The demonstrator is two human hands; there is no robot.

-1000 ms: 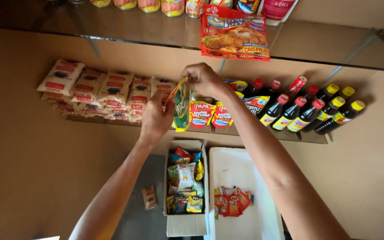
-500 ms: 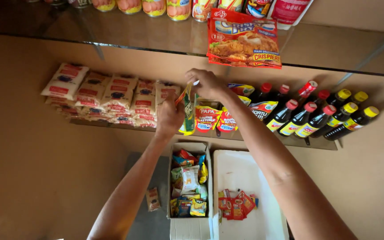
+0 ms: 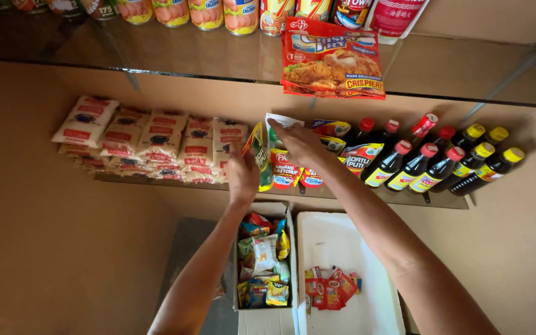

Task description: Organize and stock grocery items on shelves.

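Left hand (image 3: 242,175) pinches a green-yellow sachet (image 3: 259,156) upright at the glass shelf (image 3: 404,200) edge, right hand's (image 3: 300,144) fingers closed on a white-topped pouch (image 3: 282,120), apparently slotting both among standing ketchup pouches (image 3: 285,169).

Warm, fairly dim indoor light fills the scene, giving the wall a flat orange-brown cast. The glass shelf (image 3: 156,53) along the top carries soft, hazy reflections rather than hard glare. Below that shelf the bottles (image 3: 442,162) throw short dark shadows onto the wall to their right. The white lid (image 3: 342,248) beneath is the brightest patch. The floor to the left of it sinks into shadow. Focus is moderately sharp, softer toward the lower corners.
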